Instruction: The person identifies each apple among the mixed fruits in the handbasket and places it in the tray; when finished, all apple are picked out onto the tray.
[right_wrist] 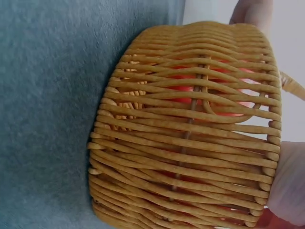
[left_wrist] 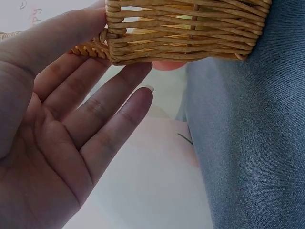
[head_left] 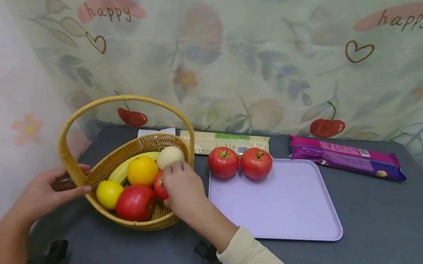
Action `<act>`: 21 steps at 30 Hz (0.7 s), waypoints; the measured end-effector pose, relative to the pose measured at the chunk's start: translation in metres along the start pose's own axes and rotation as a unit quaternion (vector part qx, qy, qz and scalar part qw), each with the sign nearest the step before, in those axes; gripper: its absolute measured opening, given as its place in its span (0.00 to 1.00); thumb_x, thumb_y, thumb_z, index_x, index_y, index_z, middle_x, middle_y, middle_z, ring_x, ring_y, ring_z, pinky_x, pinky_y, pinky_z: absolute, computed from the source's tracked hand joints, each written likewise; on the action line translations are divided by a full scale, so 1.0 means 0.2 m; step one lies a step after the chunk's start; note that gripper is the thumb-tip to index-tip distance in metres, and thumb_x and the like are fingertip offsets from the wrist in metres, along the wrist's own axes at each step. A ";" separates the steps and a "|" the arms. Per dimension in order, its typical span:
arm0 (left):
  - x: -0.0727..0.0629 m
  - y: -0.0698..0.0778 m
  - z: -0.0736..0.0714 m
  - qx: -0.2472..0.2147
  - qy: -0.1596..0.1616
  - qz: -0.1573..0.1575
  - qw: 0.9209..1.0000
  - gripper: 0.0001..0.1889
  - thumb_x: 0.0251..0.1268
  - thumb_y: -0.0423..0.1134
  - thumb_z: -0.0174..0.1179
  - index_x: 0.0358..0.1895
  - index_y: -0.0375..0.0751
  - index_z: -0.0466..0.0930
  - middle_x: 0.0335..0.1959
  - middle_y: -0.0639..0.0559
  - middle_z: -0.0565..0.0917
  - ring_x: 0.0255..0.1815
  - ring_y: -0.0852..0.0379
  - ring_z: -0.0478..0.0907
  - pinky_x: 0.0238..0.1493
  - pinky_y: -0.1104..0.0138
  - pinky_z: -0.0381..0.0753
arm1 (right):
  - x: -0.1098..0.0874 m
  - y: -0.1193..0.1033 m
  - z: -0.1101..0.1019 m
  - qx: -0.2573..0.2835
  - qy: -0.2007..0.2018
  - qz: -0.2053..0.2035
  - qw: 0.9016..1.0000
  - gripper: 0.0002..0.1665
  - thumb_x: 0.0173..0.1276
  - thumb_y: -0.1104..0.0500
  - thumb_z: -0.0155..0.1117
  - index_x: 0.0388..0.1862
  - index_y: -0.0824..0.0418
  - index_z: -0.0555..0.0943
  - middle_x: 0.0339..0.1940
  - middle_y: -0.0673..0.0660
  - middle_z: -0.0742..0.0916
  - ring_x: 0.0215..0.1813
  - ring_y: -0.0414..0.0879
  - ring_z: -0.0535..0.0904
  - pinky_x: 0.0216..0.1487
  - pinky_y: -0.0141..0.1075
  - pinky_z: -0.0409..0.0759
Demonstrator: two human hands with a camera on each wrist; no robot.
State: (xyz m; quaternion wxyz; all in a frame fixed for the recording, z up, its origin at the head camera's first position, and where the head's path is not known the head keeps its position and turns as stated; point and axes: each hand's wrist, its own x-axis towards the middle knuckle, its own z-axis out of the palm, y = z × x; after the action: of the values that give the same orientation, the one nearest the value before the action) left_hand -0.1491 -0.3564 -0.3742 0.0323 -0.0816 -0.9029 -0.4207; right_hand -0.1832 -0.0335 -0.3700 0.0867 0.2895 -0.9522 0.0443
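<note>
A wicker basket (head_left: 144,227) with a tall arched handle stands on the left of the table. My left hand (head_left: 46,194) grips its left end near the handle's foot, thumb on the rim; in the left wrist view the fingers (left_wrist: 102,138) reach along the outer side. Inside the basket, my right hand (head_left: 186,190) grips a red apple (head_left: 160,187), largely hidden under the fingers. Around it lie an orange (head_left: 142,171), a yellow lemon (head_left: 108,194), a banana (head_left: 120,173), a large red fruit (head_left: 135,203) and a pale round one (head_left: 170,157).
A lilac tray (head_left: 278,206) lies right of the basket, two red apples (head_left: 223,162) at its back left corner. Behind are a pale noodle-like packet (head_left: 201,142) and a purple-pink packet (head_left: 347,158). A printed curtain (head_left: 238,63) hangs along the table's back edge.
</note>
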 end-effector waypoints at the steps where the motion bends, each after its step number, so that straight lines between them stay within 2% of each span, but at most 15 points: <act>1: 0.00 0.00 0.00 0.002 0.000 0.000 1.000 0.27 0.65 0.40 0.70 0.64 0.32 0.75 0.54 0.43 0.83 0.44 0.69 0.83 0.39 0.71 0.84 | 0.00 0.00 0.00 0.003 0.003 0.000 1.000 0.42 0.52 0.41 0.81 0.59 0.63 0.79 0.51 0.58 0.81 0.52 0.51 0.77 0.49 0.39 0.84; 8: 0.02 0.01 0.00 0.011 -0.006 -0.010 1.000 0.28 0.66 0.41 0.69 0.65 0.32 0.74 0.57 0.34 0.80 0.44 0.69 0.82 0.40 0.71 0.84 | -0.03 0.03 0.02 0.056 0.038 -0.005 0.998 0.45 0.54 0.42 0.81 0.64 0.63 0.76 0.55 0.59 0.78 0.51 0.51 0.76 0.52 0.38 0.82; 13: 0.01 0.00 -0.01 0.010 -0.008 -0.013 1.000 0.29 0.65 0.41 0.70 0.65 0.32 0.74 0.57 0.33 0.80 0.45 0.69 0.82 0.40 0.71 0.84 | -0.04 0.05 0.04 0.081 0.062 -0.016 0.995 0.46 0.53 0.43 0.81 0.66 0.63 0.75 0.55 0.59 0.78 0.50 0.51 0.77 0.52 0.38 0.83; 21: 0.01 -0.01 -0.01 0.001 -0.005 -0.006 1.000 0.28 0.65 0.38 0.70 0.65 0.32 0.74 0.57 0.33 0.80 0.45 0.67 0.83 0.40 0.72 0.84 | -0.05 0.06 0.05 0.131 0.088 -0.023 0.987 0.47 0.55 0.45 0.80 0.70 0.62 0.73 0.62 0.60 0.77 0.57 0.54 0.77 0.57 0.42 0.81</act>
State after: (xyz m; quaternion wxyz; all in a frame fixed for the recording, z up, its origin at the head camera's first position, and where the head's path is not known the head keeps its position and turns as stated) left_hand -0.1518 -0.3589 -0.3745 0.0253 -0.0784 -0.9039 -0.4197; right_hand -0.1832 -0.0191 -0.3825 0.1322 0.3151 -0.9201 0.1915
